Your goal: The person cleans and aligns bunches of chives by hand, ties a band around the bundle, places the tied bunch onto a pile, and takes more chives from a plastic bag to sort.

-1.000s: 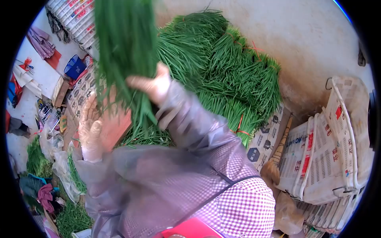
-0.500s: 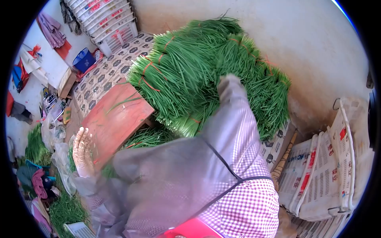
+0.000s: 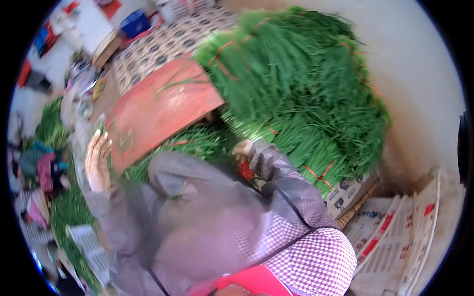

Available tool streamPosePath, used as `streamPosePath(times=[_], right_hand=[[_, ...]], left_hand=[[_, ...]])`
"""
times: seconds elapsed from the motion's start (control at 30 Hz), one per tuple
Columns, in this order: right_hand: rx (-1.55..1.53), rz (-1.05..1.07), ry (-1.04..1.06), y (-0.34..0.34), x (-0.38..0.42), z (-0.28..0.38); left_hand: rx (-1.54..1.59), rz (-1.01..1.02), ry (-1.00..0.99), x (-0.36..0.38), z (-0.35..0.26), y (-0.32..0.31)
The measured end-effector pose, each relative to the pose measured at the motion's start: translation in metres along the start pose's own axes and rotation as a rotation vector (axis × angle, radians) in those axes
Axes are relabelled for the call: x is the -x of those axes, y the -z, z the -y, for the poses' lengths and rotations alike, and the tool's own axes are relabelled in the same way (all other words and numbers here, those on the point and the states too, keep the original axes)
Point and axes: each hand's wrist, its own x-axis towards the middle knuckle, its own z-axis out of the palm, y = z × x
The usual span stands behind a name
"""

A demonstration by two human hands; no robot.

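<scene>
My left hand (image 3: pixel 98 160) is raised beside the left end of the red board (image 3: pixel 168 101), fingers stretched up and nothing seen in it. Near the front of the green stalk pile, my right hand (image 3: pixel 243 149) is low with its fingers curled. Something red (image 3: pixel 245 170) shows just below it; blur hides what the fingers hold. Large bundles of green stalks (image 3: pixel 276 64), tied with red bands, are heaped behind and to the right. More stalks (image 3: pixel 197 143) lie under the board's right edge.
White crates (image 3: pixel 385 241) stand at the lower right by the wall. A blue basket (image 3: pixel 135 23) sits at the upper left on the patterned sheet (image 3: pixel 148 54). Greens cover the floor at left beside a white crate (image 3: pixel 91 249). Parts of other people show at the far left.
My right hand has come down from the middle of the stalk pile to its front edge. My left hand stays raised. The view has shifted, with the pile now higher and further right.
</scene>
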Motion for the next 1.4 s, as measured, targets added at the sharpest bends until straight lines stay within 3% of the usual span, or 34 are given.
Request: streamPosePath(times=[0.07, 0.1, 0.2, 0.3, 0.43, 0.5, 0.57, 0.63, 0.73, 0.83, 0.87, 0.97, 1.03, 1.1, 1.13, 1.17, 1.23, 1.4], right_hand=[[0.06, -0.029, 0.092, -0.031, -0.003, 0.018], [0.129, -0.11, 0.238, -0.043, -0.021, 0.004], [-0.197, -0.197, 0.282, -0.067, -0.01, 0.047], [-0.24, -0.177, 0.439, -0.072, -0.009, 0.112], [0.156, -0.172, 0.569, -0.081, -0.057, 0.176], [0.496, -0.152, 0.739, -0.108, -0.077, 0.201], [0.663, -0.103, 0.694, -0.148, -0.076, 0.225], [0.822, -0.06, 0.644, -0.176, -0.096, 0.232], [1.237, -0.291, 0.899, -0.206, -0.13, 0.228], [1.288, -0.116, 0.901, -0.212, -0.141, 0.234], [1.297, -0.113, 0.899, -0.206, -0.146, 0.236], [0.902, -0.022, 0.598, -0.184, -0.156, 0.261], [0.271, 0.234, 0.502, -0.157, -0.15, 0.282], [0.453, 0.186, 0.518, -0.132, -0.123, 0.33], [0.421, 0.226, 0.797, -0.123, -0.117, 0.343], [0.542, 0.171, 0.857, -0.109, -0.122, 0.356], [0.901, 0.047, 0.801, -0.099, -0.079, 0.397], [0.545, 0.29, 0.854, -0.061, -0.075, 0.44]], left_hand=[[0.028, -0.08, 0.074, 0.016, -0.004, 0.02], [0.008, -0.124, 0.077, 0.032, -0.009, 0.032], [-0.007, -0.259, 0.081, 0.064, -0.007, 0.064], [0.003, -0.367, 0.103, 0.094, -0.003, 0.094], [0.006, -0.444, 0.145, 0.122, -0.008, 0.108], [0.0, -0.483, 0.166, 0.131, -0.001, 0.116], [0.026, -0.518, 0.193, 0.147, -0.009, 0.122], [0.038, -0.563, 0.205, 0.149, -0.003, 0.12], [0.036, -0.626, 0.223, 0.161, 0.003, 0.122], [-0.002, -0.644, 0.273, 0.18, -0.002, 0.133], [0.001, -0.65, 0.275, 0.184, -0.001, 0.133], [0.0, -0.662, 0.286, 0.196, 0.012, 0.14], [0.041, -0.666, 0.279, 0.206, 0.01, 0.146], [0.07, -0.66, 0.275, 0.21, 0.015, 0.149], [0.075, -0.669, 0.278, 0.212, 0.017, 0.152], [0.089, -0.671, 0.273, 0.213, 0.02, 0.155], [0.107, -0.68, 0.268, 0.215, 0.024, 0.159], [0.099, -0.673, 0.292, 0.215, 0.023, 0.163]])
